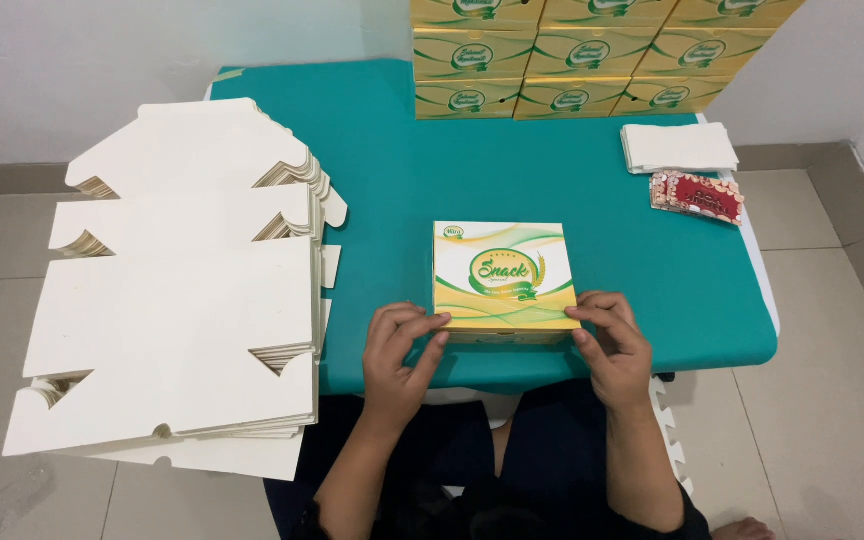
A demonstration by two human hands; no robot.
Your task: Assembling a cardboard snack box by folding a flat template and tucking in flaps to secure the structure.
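Note:
A closed square cardboard box [500,272], white, yellow and green on top, lies near the front edge of a table covered in teal cloth [392,170]. My left hand [402,352] grips its near left corner with fingertips on the front edge. My right hand [610,345] grips the near right corner the same way. Both hands press the front flap side of the box.
Tall stacks of flat, unfolded white box blanks [182,290] cover the table's left side. Finished yellow-green boxes [582,50] are stacked at the back. A pile of white paper [679,147] and a red snack packet [697,196] lie at the right. Tiled floor surrounds the table.

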